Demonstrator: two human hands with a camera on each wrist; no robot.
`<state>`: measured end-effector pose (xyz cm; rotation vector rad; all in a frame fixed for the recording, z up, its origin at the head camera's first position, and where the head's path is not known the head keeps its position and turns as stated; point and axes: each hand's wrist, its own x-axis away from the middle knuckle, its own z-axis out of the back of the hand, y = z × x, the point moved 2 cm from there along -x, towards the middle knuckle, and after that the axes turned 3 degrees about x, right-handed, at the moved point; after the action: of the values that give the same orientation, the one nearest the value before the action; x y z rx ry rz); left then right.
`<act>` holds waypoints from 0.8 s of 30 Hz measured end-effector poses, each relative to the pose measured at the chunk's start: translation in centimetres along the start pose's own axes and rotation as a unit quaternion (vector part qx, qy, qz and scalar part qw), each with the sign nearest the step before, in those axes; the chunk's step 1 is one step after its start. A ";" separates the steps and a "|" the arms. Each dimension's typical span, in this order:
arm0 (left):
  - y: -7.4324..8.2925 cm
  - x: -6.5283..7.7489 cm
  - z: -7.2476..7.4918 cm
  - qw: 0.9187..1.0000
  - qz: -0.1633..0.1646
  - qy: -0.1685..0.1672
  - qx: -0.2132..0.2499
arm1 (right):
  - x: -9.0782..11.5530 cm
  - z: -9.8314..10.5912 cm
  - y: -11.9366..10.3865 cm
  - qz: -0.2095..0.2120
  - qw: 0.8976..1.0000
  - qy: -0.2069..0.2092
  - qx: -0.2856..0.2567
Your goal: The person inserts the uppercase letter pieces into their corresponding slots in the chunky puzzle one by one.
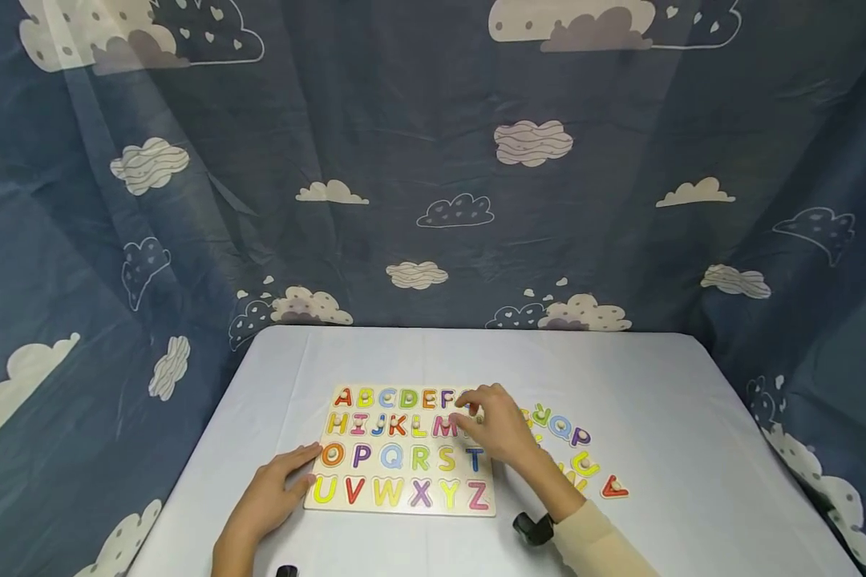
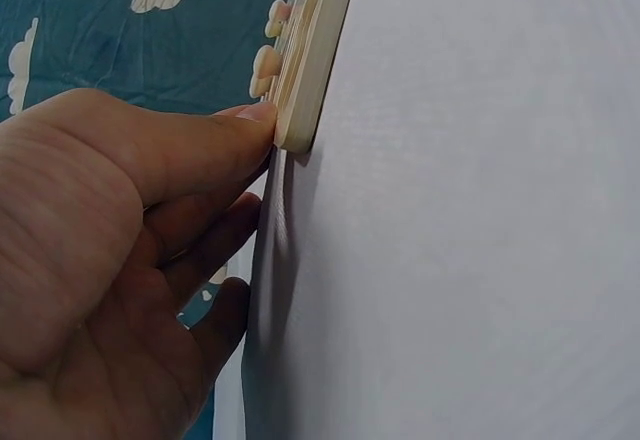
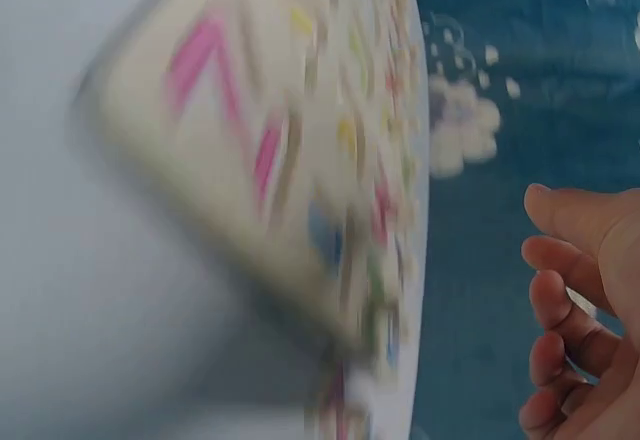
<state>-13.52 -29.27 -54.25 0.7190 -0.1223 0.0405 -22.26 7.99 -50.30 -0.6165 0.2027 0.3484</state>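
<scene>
A wooden alphabet puzzle board [image 1: 397, 509] lies flat on the table, its letters in four rows. Knobbed letter pieces, such as the orange O [image 1: 333, 455] and red A [image 1: 342, 397], sit in it. My left hand [image 1: 269, 490] rests at the board's left edge, and its thumb [image 2: 215, 145] touches the corner in the left wrist view. Above the board's right side hovers my right hand [image 1: 496, 425], near the pink M [image 1: 444, 425]. In the right wrist view its fingers [image 3: 555, 295] are loosely bent, with nothing between them. This hand hides letters at the ends of the upper rows.
Loose letters lie right of the board, among them a blue Q [image 1: 560, 426], a purple P [image 1: 580, 436], a yellow U [image 1: 584, 463] and a red V [image 1: 614, 487]. Some overlap or are partly hidden by the right arm. A cloud-patterned curtain [image 1: 375, 256] hangs behind the white table [image 1: 693, 417].
</scene>
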 end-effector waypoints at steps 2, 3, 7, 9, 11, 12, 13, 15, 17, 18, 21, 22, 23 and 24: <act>0.0 0.0 0.1 1.000 -0.001 -0.001 0.002 | 0.5 1.4 1.7 -0.022 1.000 0.005 0.008; 0.0 0.0 0.1 1.000 -0.002 -0.001 0.003 | 0.8 2.1 2.5 -0.030 0.999 0.009 0.014; -0.1 0.0 0.1 1.000 0.001 -0.004 0.002 | 2.1 4.5 5.4 -0.059 0.997 0.016 0.038; -0.2 0.1 0.1 1.000 0.004 -0.004 -0.001 | 2.8 5.5 6.7 -0.070 0.996 0.021 0.050; -0.2 0.1 0.1 1.000 0.005 -0.002 -0.004 | 3.5 6.5 7.9 -0.078 0.995 0.024 0.058; -0.2 0.1 0.1 1.000 0.003 0.000 -0.005 | 3.8 7.0 8.4 -0.081 0.994 0.026 0.061; -0.3 0.1 0.0 1.000 0.002 0.001 -0.005 | 4.1 7.4 8.9 -0.087 0.994 0.028 0.067; -0.3 0.0 0.0 1.000 0.001 0.003 -0.004 | 4.8 8.2 9.9 -0.099 0.992 0.030 0.079; -0.2 0.0 0.0 1.000 0.000 0.002 0.000 | 5.4 8.9 10.6 -0.110 0.989 0.030 0.089; -0.3 -0.1 -0.1 1.000 0.001 0.001 0.001 | 5.7 9.2 11.0 -0.115 0.989 0.030 0.093; -0.3 -0.2 -0.1 1.000 0.005 -0.002 0.005 | 6.5 9.7 12.0 -0.121 0.987 0.034 0.102; -0.3 -0.2 -0.2 1.000 0.006 -0.003 0.005 | 6.8 9.9 12.4 -0.121 0.987 0.035 0.102; -0.2 -0.2 -0.2 1.000 0.007 -0.004 0.005 | 7.0 10.0 12.7 -0.121 0.987 0.035 0.103; -0.2 -0.2 -0.2 1.000 0.005 -0.004 0.005 | 7.2 10.1 13.1 -0.122 0.986 0.034 0.106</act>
<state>-13.66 -29.33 -54.52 0.7284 -0.1330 0.0485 -19.75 25.81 -51.17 -0.4368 0.2239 0.0683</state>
